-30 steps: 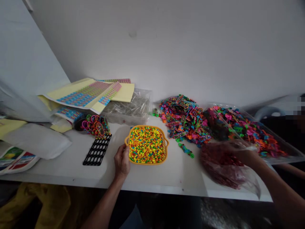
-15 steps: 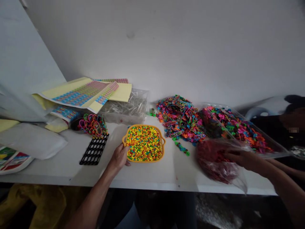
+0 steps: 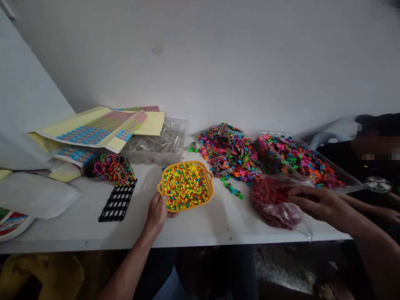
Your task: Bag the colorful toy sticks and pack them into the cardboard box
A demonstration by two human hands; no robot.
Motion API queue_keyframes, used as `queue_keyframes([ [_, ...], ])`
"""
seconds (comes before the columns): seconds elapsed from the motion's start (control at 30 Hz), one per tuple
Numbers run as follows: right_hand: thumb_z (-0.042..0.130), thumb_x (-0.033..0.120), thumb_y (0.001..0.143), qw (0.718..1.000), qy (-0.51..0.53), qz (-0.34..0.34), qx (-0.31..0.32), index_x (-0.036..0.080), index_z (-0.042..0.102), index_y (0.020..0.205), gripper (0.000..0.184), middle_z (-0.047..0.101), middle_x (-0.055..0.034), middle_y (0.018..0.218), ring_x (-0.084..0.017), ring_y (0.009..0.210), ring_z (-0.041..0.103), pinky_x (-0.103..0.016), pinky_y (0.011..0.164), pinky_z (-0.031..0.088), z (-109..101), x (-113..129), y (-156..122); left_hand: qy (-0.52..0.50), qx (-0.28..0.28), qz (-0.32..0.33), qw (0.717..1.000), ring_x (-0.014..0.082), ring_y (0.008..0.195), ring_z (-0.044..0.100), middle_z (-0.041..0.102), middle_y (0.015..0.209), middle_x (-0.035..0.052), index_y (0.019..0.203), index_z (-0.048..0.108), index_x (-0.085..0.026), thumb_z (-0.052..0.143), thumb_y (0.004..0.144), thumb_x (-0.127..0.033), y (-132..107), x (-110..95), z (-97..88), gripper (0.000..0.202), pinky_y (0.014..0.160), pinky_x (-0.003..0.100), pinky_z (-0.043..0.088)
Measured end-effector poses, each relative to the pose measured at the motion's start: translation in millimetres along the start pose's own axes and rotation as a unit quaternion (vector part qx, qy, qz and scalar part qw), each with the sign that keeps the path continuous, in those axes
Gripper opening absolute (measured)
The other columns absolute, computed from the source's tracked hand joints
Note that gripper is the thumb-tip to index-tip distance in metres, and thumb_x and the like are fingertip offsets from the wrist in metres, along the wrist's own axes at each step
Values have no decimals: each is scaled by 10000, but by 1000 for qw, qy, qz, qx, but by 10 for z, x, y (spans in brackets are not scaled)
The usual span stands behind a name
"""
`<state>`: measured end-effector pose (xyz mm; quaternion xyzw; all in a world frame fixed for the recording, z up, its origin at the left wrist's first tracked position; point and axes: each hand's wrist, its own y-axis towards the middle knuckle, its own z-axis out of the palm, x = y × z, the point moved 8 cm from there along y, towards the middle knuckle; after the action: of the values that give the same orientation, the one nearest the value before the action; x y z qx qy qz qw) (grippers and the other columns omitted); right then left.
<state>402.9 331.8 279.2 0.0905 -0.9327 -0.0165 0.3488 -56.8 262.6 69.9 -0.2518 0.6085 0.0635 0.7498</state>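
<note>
My left hand (image 3: 158, 213) grips the left handle side of a yellow plastic basket (image 3: 211, 192), its fingers reaching under the rim. Small multicoloured beads or candy-like balls (image 3: 186, 185) fill the basket, which sits slightly tilted above the white table. Over a clear plastic bag (image 3: 296, 214) of small red pieces (image 3: 270, 193), my right hand (image 3: 323, 206) has its fingers curled together at the bag's mouth. Whatever those fingers hold is hidden. Between basket and bag lies a loose blue and green plastic toy (image 3: 233, 191).
Colourful small toys form a pile (image 3: 231, 154) behind the basket, beside a clear tray (image 3: 350, 187) of similar pieces. On the left are a black slotted rack (image 3: 118, 202), sticker sheets (image 3: 93, 129) and a box of clear tubes (image 3: 156, 146). A co-worker (image 3: 340, 162) sits at right.
The basket has been tipped, its left side raised, and shifted slightly right in my left hand. My right hand has drawn up and back from inside the bag's mouth. The view has turned slightly.
</note>
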Motion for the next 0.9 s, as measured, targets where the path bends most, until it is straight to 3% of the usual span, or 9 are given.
queue_keyframes([
  [0.1,684,628,822,992,31,-2,121,236,734,868,398,614,-46,676,-146,540,496,-284,461,366,309,116,5,33,-7,18,999,176,669,666,701,913,65,1006,650,-162,511,836,-281,-14,-8,-46,250,481,256,571],
  [0.2,668,594,852,991,41,-60,109,218,724,843,380,668,-59,806,-191,702,588,-297,609,474,462,397,80,72,-26,24,997,173,639,651,694,892,59,969,646,-165,516,823,-298,14,-20,-100,236,456,242,552],
  [0.27,640,571,884,988,67,-81,116,201,700,817,381,654,-45,794,-178,709,576,-285,643,471,672,604,161,93,-18,26,995,167,592,638,684,841,46,980,639,-170,506,827,-305,46,-35,-71,243,447,240,542],
  [0.47,629,492,895,972,158,-132,115,186,631,808,318,549,24,688,-113,608,449,-234,560,365,1654,1139,613,128,-3,29,991,184,556,630,658,745,21,999,628,-185,455,853,-329,24,-60,11,269,431,261,521],
  [0.6,609,430,876,970,168,-161,65,175,642,796,269,551,14,686,-122,627,460,-237,568,355,2166,1357,867,180,-49,104,977,211,732,654,681,829,44,1017,639,-189,426,893,-343,-101,-153,-34,290,595,276,553],
  [0.67,596,421,868,970,181,-155,51,173,637,790,263,527,17,665,-121,606,446,-238,553,345,2318,1406,923,195,-62,121,971,216,758,652,676,813,49,998,641,-185,412,903,-339,-129,-187,-29,292,644,277,547],
  [0.73,592,420,859,969,188,-154,36,174,629,777,262,509,20,653,-118,592,432,-238,545,338,2392,1425,948,182,-45,85,979,215,695,645,667,796,48,992,632,-186,392,900,-330,-105,-154,9,294,571,272,533],
  [0.83,605,423,845,970,192,-146,23,177,618,760,260,487,27,638,-115,583,413,-239,543,327,2421,1377,966,156,-20,33,987,212,638,637,666,809,50,993,619,-195,382,893,-327,-60,-135,65,290,467,259,497],
  [0.9,616,431,841,970,206,-131,12,179,608,750,268,472,30,632,-113,578,395,-240,540,319,2414,1304,974,171,-25,43,984,215,642,639,662,782,50,973,621,-197,389,894,-323,-43,-204,79,276,483,257,495],
])
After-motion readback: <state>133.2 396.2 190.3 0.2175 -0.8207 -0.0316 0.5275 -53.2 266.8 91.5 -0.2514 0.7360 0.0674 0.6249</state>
